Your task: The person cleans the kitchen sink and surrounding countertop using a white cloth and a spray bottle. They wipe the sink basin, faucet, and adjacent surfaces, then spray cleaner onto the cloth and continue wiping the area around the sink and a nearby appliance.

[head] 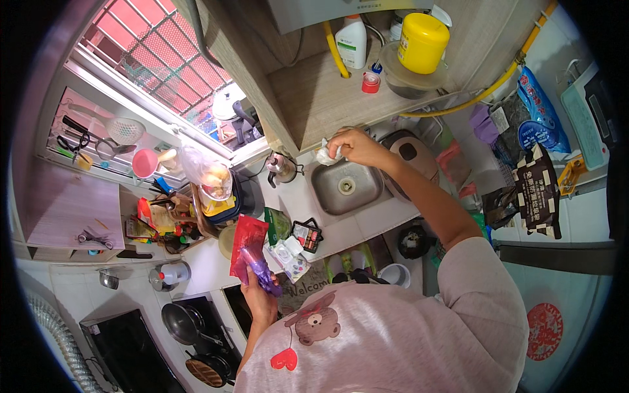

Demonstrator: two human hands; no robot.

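Observation:
My left hand (260, 305) grips a red plastic packet (248, 232) together with a shiny purple packet (265, 275), over the counter's front edge. At the back edge of the stainless steel sink (322, 194), my right hand (359, 145) pinches a crumpled white wipe or tissue (326, 155). The faucet behind that hand is mostly hidden. A white pack of wet wipes (291, 260) with a lid lies to the right of the red packet. Beside it are a green bag (278, 225) and a small black package (307, 236).
A moka pot (281, 168) stands left of the sink, and a rice cooker (413, 154) stands right of it. An open wooden cabinet (314, 105) with bottles overhangs the back. Frying pans (182, 324) sit on the hob at lower left. A white bucket (394, 276) is on the floor.

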